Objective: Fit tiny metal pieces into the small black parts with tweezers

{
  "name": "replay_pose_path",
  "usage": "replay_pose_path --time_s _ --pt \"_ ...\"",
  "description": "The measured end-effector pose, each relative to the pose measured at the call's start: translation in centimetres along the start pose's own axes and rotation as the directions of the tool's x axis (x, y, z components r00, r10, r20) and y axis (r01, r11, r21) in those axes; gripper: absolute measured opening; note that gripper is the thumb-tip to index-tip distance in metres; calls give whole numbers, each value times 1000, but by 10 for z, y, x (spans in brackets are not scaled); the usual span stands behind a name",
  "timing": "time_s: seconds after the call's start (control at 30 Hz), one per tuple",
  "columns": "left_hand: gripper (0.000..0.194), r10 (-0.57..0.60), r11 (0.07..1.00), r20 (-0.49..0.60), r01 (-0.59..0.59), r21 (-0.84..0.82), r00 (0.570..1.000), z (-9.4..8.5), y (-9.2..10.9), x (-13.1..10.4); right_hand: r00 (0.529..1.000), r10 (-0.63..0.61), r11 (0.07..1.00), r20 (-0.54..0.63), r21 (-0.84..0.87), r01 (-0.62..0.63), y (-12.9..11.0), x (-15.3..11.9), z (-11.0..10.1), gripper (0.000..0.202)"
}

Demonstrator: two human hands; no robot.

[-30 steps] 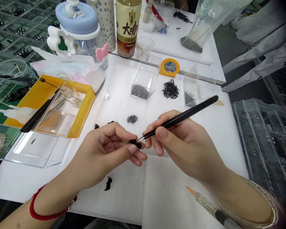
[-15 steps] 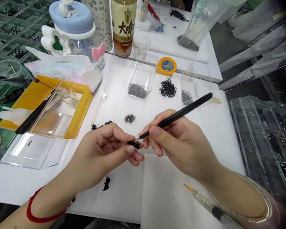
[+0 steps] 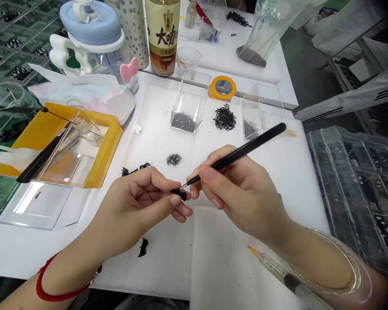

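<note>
Between its thumb and fingers, my left hand (image 3: 145, 202) pinches a small black part (image 3: 178, 193). My right hand (image 3: 239, 189) grips a black pen-like tool (image 3: 245, 148) whose thin metal tip touches the part or nearly so. Beyond the hands lies a small pile of tiny dark pieces (image 3: 173, 159). More black parts (image 3: 132, 170) sit just behind my left hand, and one black part (image 3: 142, 247) lies nearer on the white surface. A syringe with an orange tip (image 3: 274, 267) rests beside my right forearm.
Farther back are clear boxes (image 3: 189, 103) of grains, black pieces (image 3: 225, 117), orange tape (image 3: 222, 88) and a bottle (image 3: 163, 38). A yellow tray (image 3: 116, 137) and a lidded blue cup (image 3: 90, 26) stand left. Compartment trays (image 3: 352, 185) are at the right.
The view has shifted slightly, so most things sit a little farther left. Both hands keep their holds, and the tool tip remains at the black part.
</note>
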State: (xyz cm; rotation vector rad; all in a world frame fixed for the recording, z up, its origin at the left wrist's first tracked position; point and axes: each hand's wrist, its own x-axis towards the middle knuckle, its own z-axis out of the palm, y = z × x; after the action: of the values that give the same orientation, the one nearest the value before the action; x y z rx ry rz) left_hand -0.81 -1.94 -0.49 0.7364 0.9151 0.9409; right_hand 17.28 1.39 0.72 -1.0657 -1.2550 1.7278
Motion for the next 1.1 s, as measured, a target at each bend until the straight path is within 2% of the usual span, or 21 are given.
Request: replay_pose_path --time_s 0.37,0.77,0.97,1.03,1.1 --pt "12 5 1000 19 -5 -1 1000 -1 -1 -2 1000 8 1000 15 20 -8 1 1 0 8" --pt "11 -1 1000 42 0 29 999 -2 -2 -3 998 -47 996 44 81 43 -1 2 -1 8" --pt "9 7 996 15 -9 85 1000 -1 -3 -1 999 -22 997 35 76 20 3 4 -1 9" --pt "9 28 991 -4 -27 132 1000 -2 -1 -2 999 -36 996 1 87 35 4 6 -1 8" --pt "8 83 973 -76 -65 221 994 -4 2 -4 996 -60 992 -64 107 66 3 8 0 9"
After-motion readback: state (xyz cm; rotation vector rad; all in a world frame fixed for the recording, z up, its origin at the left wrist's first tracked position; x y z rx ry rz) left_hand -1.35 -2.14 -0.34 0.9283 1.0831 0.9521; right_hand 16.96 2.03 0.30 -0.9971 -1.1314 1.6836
